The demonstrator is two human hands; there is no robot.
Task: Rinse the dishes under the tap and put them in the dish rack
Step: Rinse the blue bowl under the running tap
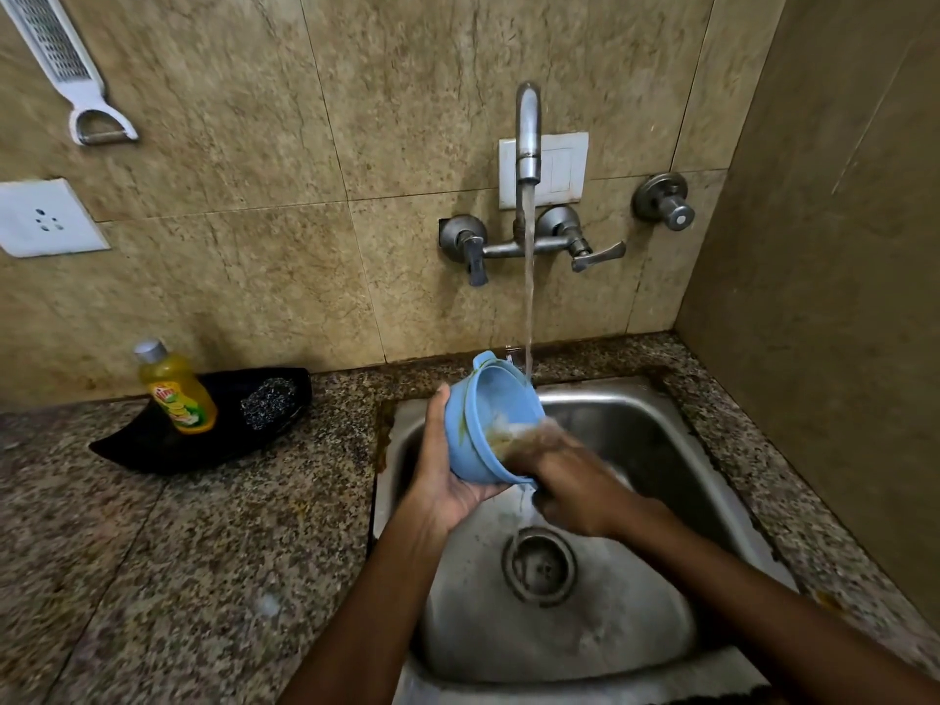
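— Blue plastic, round and smooth: that is the bowl (pixel 491 424) we hold tilted over the steel sink (pixel 636 414), its mouth turned to the right, yellowish residue smeared inside.

— From the head view, our left hand (pixel 447 475) cups it from beneath, fingers curled round the back wall, thumb lying along the near side. Our right hand (pixel 564 480) reaches into the mouth; its fingers blur, so we cannot tell whether they are spread or pressed together.

— Water falls in a thin stream from the curved metal tap (pixel 527 139) and meets the bowl's far rim.

— Speckled granite forms the counter (pixel 152 552). On it to the left lies a black, boat-shaped tray (pixel 152 450) with a wiry steel scrubber (pixel 268 402) and a yellow bottle of dish soap (pixel 175 391) with a grey cap.

— Beneath the hands, the round ridged drain (pixel 539 567) sits in the dull basin.
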